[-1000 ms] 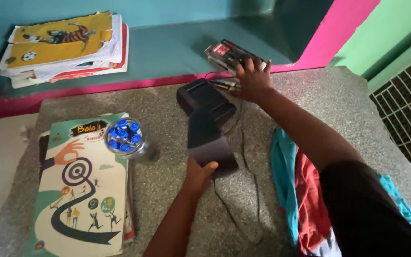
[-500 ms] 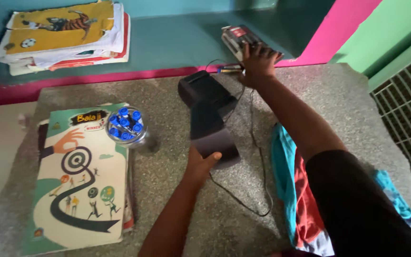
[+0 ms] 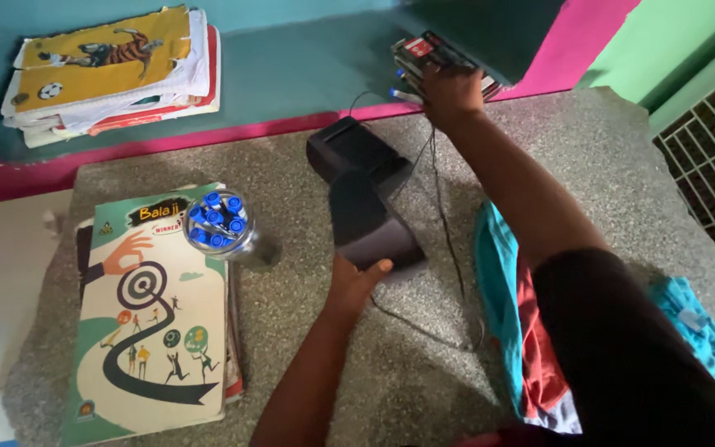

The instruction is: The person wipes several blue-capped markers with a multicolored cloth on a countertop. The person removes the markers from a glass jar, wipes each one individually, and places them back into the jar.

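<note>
My left hand (image 3: pixel 356 280) grips the near end of a black handheld device (image 3: pixel 370 222) that is tilted up over its black base (image 3: pixel 349 149) on the speckled stone counter (image 3: pixel 589 149). My right hand (image 3: pixel 450 89) reaches far forward and rests on a stack of dark flat packs with red labels (image 3: pixel 432 55) on the teal shelf; whether it grips them I cannot tell. A thin black cord (image 3: pixel 443 207) runs from that stack down across the counter past the device.
A clear cup of blue-capped pens (image 3: pixel 218 225) stands on a stack of illustrated notebooks (image 3: pixel 155 331) at the left. More books (image 3: pixel 109 74) lie on the teal shelf at the far left. Teal and red cloth (image 3: pixel 515 314) lies at the right. A metal grille (image 3: pixel 713 165) is at the far right.
My right hand has stretched further forward and up, pushing the dark packs from the counter's back edge onto the shelf. The left hand keeps its hold on the black device.
</note>
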